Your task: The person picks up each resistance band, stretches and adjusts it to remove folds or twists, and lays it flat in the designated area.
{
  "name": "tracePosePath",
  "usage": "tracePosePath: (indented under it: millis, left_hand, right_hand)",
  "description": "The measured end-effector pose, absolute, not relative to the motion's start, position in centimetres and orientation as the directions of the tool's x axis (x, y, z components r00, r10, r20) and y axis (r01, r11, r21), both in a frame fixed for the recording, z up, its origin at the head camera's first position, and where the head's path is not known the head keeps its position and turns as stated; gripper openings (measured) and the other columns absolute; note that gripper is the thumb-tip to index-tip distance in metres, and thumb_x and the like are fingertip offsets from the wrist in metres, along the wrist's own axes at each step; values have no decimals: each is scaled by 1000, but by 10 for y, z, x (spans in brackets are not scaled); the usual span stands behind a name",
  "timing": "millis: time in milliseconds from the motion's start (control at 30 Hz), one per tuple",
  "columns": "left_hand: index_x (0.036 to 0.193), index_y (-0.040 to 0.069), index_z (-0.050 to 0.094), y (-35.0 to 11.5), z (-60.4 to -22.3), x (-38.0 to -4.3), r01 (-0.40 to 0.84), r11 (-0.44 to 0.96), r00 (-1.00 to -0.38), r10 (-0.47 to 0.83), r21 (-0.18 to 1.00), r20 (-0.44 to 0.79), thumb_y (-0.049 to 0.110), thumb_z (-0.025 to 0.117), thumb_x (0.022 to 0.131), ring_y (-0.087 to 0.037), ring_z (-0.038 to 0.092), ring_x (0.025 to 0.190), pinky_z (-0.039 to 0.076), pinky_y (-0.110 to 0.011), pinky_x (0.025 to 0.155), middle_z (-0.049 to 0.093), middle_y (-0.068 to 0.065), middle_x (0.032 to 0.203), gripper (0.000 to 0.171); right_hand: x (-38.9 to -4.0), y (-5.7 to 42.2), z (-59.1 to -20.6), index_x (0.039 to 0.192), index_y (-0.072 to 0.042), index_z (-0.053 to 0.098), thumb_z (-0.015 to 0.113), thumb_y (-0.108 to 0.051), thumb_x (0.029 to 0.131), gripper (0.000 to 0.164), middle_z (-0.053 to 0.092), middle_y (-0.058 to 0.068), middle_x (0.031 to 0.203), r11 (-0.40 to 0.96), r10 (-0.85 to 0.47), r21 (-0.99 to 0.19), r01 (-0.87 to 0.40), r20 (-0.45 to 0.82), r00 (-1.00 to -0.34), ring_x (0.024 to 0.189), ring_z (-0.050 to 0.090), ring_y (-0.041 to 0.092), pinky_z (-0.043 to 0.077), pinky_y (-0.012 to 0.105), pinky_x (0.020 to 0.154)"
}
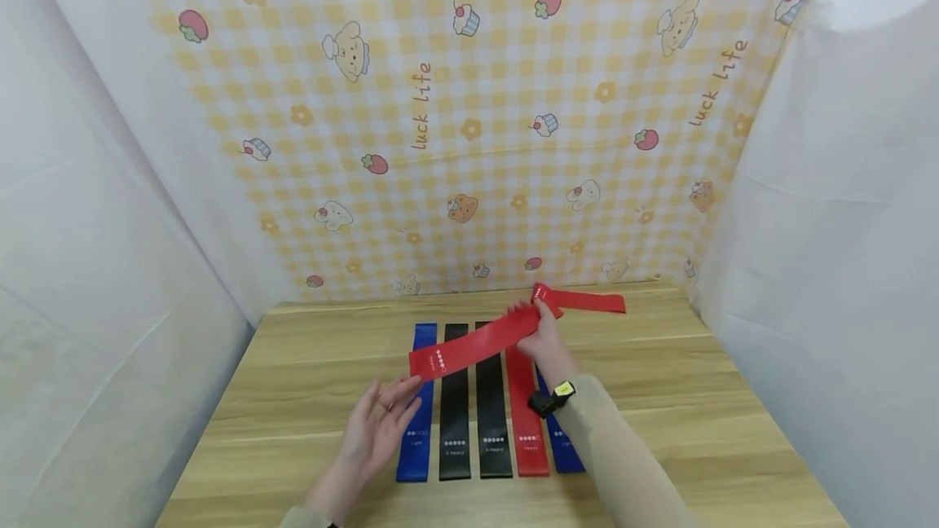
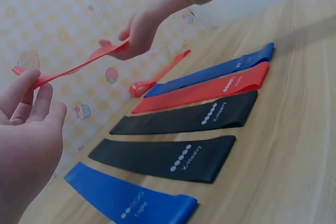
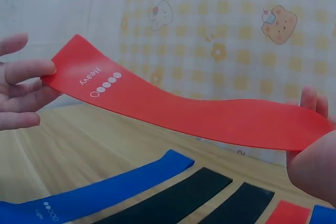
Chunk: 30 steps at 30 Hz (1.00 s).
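Note:
Both hands stretch a red resistance band (image 1: 477, 345) marked "Heavy" above the table, sloping up to the right in the head view. My left hand (image 1: 370, 430) pinches its printed end between thumb and fingers, as the left wrist view shows; the other fingers (image 3: 23, 95) spread apart. The far end is in my right hand (image 1: 543, 336), thumb on one side and fingers on the other. Beneath lie a blue band (image 1: 413, 451), two black bands (image 1: 455, 406) marked "X-Heavy", a flat red band (image 1: 530, 430) and a second blue band (image 1: 568, 456), partly hidden by the right wrist.
Another red band (image 1: 590, 302) lies bent at the back of the wooden table (image 1: 293, 398), just beyond my right hand. A yellow checked cloth (image 1: 469, 104) hangs behind, with white cloth (image 1: 829, 226) on both sides. A small black device (image 1: 543, 405) sits on the right wrist.

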<state>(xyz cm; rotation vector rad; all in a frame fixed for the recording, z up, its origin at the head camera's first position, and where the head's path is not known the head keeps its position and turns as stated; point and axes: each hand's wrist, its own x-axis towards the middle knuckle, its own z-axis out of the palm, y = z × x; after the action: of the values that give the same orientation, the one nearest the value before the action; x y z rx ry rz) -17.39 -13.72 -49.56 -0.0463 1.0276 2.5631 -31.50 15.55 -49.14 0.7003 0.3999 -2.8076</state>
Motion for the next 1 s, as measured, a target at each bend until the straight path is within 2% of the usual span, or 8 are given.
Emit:
tracePosePath:
  millis: [133,233,333,433,567,700,800,1000]
  left_hand:
    - [141,-8,40,-144,-505,-166,-364,-646,-927,320,671,-195,48,33,104,-14,50,124,26,-36,112,6,-17,158,67]
    - [148,-12,12,-150,-513,-161,-360,-629,-929,310,689,-202,48,30,104,-13,51,123,24,-36,113,9,-21,157,77]
    - [148,-12,0,-154,-521,-158,-349,-609,-936,270,712,-227,46,31,105,-13,53,121,24,-35,113,20,-23,156,78]
    - [147,-14,7,-156,-527,-156,-333,-584,-943,208,740,-260,37,34,106,-15,54,121,26,-36,112,35,-23,149,71]
    - [143,-17,18,-155,-531,-154,-332,-536,-942,143,776,-304,25,34,107,-17,58,117,31,-36,108,52,-21,135,58]
    - [134,-13,41,-155,-535,-152,-337,-511,-935,86,791,-343,20,39,106,-16,62,109,38,-34,104,62,-17,122,44]
    - [111,-3,64,-154,-537,-151,-320,-510,-927,-7,798,-376,12,50,101,-16,67,98,44,-32,98,70,-13,105,22]
    - [80,9,70,-151,-542,-152,-292,-486,-889,-180,824,-422,5,64,92,-11,69,76,53,-25,82,71,-4,81,13]
  right_hand:
    - [-301,164,-508,112,-10,48,34,-31,106,26,56,5,105,-938,-148,-212,275,-472,-869,111,51,17,45,38,95]
    - [-291,172,-521,129,-11,43,29,-28,107,31,48,8,126,-914,-156,-277,295,-431,-889,124,46,23,40,39,103]
    - [-281,178,-532,149,-7,26,24,-25,108,45,30,16,149,-841,-180,-427,333,-360,-915,136,34,30,29,38,112]
    - [-271,183,-542,154,-3,13,22,-25,108,51,18,21,157,-723,-217,-584,369,-314,-924,143,22,32,19,42,115]
    - [-260,190,-552,153,-2,20,30,-25,108,52,24,24,154,-589,-242,-687,426,-353,-904,142,22,36,19,51,113]
    - [-252,195,-555,149,1,30,37,-26,107,51,36,27,148,-454,-243,-768,452,-382,-892,134,37,39,30,53,107]
    - [-247,198,-554,145,3,38,41,-27,106,50,47,28,139,-317,-243,-837,447,-384,-891,120,54,37,43,50,99]
    - [-236,197,-547,144,5,38,42,-31,105,54,54,28,131,-132,-352,-901,413,-347,-869,106,64,29,51,43,89]
